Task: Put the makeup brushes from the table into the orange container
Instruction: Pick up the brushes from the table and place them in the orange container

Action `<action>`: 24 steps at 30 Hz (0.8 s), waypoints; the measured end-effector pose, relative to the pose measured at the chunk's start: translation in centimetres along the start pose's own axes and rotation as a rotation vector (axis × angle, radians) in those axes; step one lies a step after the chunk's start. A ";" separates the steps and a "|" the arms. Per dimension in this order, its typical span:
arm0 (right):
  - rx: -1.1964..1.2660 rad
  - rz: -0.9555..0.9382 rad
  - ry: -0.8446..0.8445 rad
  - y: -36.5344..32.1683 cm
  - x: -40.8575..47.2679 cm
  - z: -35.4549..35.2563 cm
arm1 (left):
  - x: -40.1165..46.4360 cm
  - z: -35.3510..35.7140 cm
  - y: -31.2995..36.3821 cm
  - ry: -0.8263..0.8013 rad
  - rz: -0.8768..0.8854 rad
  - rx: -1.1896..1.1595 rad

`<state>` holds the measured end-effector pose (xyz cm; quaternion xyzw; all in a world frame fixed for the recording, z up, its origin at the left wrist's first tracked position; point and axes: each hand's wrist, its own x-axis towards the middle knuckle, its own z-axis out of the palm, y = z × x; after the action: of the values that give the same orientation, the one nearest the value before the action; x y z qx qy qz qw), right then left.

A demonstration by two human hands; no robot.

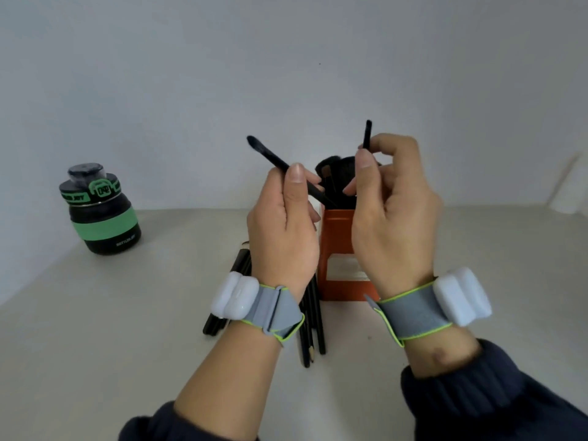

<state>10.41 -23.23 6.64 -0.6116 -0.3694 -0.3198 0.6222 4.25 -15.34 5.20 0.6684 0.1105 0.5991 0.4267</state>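
Observation:
The orange container (335, 240) stands upright at the table's middle, with several black brushes (337, 173) standing in it, bristles up. My left hand (283, 230) pinches a slim black makeup brush (267, 154) that slants up and to the left, its lower end at the container's mouth. My right hand (394, 211) pinches another thin black brush (367, 135) nearly upright above the container's right side. More black brushes and pencils (310, 319) lie on the table to the left of the container, partly hidden under my left wrist.
A black and green bottle (101, 214) stands at the back left of the white table (127, 329). A pale wall runs close behind the container. Both wrists carry grey straps with white modules. A white object (569, 189) shows at the right edge.

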 end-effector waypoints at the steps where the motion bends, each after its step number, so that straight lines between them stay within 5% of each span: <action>1: -0.011 -0.009 0.001 0.0 -0.1 0.0 | 0.0 0.1 0.0 -0.009 0.008 0.020; 15: -0.109 -0.053 -0.116 0.5 -0.1 0.3 | -0.2 0.1 -0.1 -0.050 -0.047 -0.158; 24: -0.169 -0.040 -0.138 0.1 -0.1 0.0 | -0.4 0.2 -0.6 -0.093 -0.035 0.144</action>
<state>10.47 -23.24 6.47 -0.6749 -0.3951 -0.3196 0.5350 4.50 -15.31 4.48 0.7225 0.1450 0.5503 0.3926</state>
